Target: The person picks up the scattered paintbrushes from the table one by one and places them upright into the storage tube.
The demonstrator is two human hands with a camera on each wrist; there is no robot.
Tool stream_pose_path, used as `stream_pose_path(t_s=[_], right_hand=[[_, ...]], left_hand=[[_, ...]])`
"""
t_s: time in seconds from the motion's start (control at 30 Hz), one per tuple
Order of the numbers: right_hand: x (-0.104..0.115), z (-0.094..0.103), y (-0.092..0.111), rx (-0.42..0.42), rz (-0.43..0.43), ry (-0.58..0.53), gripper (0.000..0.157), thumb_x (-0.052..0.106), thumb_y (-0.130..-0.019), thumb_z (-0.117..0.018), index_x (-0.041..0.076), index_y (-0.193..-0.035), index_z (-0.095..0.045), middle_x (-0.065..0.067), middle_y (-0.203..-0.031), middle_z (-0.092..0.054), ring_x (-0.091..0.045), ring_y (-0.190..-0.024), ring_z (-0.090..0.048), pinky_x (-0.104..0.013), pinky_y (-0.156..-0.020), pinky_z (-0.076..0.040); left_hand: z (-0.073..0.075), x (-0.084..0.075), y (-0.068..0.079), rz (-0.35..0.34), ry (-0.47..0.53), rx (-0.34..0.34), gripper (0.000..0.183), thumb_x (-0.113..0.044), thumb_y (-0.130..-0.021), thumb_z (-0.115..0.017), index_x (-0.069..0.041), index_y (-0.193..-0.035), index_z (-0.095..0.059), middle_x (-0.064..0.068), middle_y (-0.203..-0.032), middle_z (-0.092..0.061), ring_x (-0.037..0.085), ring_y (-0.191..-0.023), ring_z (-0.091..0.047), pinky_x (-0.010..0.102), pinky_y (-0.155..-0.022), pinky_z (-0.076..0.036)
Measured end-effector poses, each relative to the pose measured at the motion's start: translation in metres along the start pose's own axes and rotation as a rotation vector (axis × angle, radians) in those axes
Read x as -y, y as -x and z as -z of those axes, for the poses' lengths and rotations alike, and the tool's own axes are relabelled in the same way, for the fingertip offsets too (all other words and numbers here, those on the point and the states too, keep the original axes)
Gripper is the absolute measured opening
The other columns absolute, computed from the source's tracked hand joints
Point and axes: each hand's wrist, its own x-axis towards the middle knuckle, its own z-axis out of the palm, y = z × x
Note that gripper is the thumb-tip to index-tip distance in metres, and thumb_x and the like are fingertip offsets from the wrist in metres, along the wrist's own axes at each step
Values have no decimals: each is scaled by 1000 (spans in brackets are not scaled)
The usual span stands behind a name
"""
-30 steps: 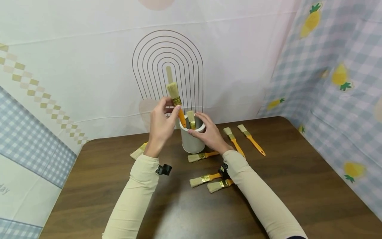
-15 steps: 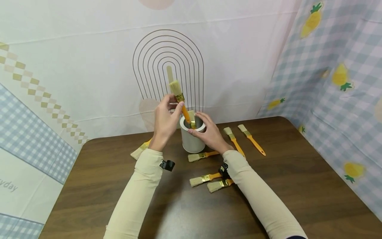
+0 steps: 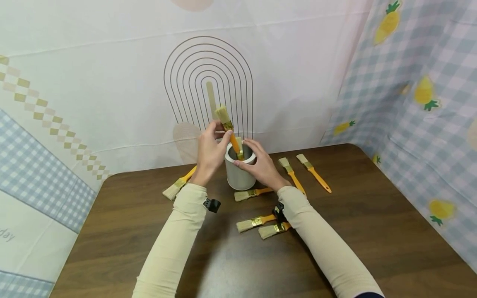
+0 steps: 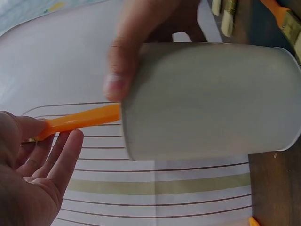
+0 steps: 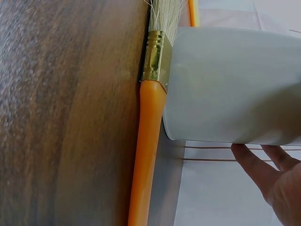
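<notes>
My left hand [image 3: 211,151] pinches a paintbrush [image 3: 226,121] near its ferrule, bristles up and tilted left. In the left wrist view the end of its orange handle [image 4: 89,117] passes behind the rim of the pale grey can [image 4: 207,103], inside the mouth. My right hand [image 3: 262,165] grips that upright can [image 3: 240,177] at its right side, thumb on the near rim and fingers round the far side. A second paintbrush [image 3: 240,157] stands in the can with its bristles up, partly covered by the held brush.
Several more paintbrushes lie on the brown table [image 3: 130,231]: one [image 3: 179,184] at left, one [image 3: 246,194] before the can, two [image 3: 250,223] under my right wrist, others [image 3: 314,174] at right. Behind the table hangs a patterned cloth [image 3: 298,62].
My left hand has moved right and slightly down, bringing the brush's handle end into the can's mouth. The right hand and the can have stayed in place.
</notes>
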Motion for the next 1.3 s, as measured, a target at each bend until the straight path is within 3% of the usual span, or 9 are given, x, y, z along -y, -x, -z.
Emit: stream_pose_path(t_s=[0.27,0.53,0.8,1.03,1.13,1.3], right_hand=[[-1,0,0,12,-11,11,81,46,-93,-80,19,-161,-44,-1,-169,-33,-27,-153,-36,-55,-114,-44],[0,0,-1,10,-4,5,80,42,-94,-81,18,-161,-45,-2,-168,-34,-28,-145,-45,-51,-108,-50],[-1,-1,0,2,-3,11,82,44,-93,-80,16,-161,-44,-2,-169,-33,-28,-155,-33,-58,-117,-39],[-5,-3,1,11,5,17,79,45,-94,-80,19,-161,-45,-4,-170,-32,-29,-150,-40,-54,-110,-47],[-5,-2,0,0,5,2,79,42,-94,-81,19,-160,-46,-4,-169,-33,-28,-146,-45,-51,-107,-50],[-4,-1,-1,-1,-2,-6,79,43,-93,-81,19,-160,-46,-3,-169,-33,-28,-146,-44,-51,-109,-49]], left_hand=[[-7,8,2,43,-92,98,35,-12,-104,-67,-2,-136,-58,17,-119,-69,33,-103,-75,42,-84,-63],[-11,11,0,44,-137,121,22,-23,-109,-60,-5,-115,-73,10,-105,-75,25,-94,-73,39,-84,-60],[-14,16,-1,48,-185,174,24,-24,-109,-62,-5,-111,-76,6,-96,-75,20,-89,-70,38,-82,-58],[1,18,7,-26,-235,330,20,-10,-105,-62,-1,-118,-75,13,-114,-76,25,-103,-72,40,-92,-59],[5,16,7,-26,-252,378,23,-2,-102,-63,1,-122,-73,16,-120,-74,28,-107,-72,39,-93,-60],[2,21,1,22,-281,323,24,2,-100,-66,3,-124,-71,18,-120,-74,31,-109,-72,40,-94,-59]])
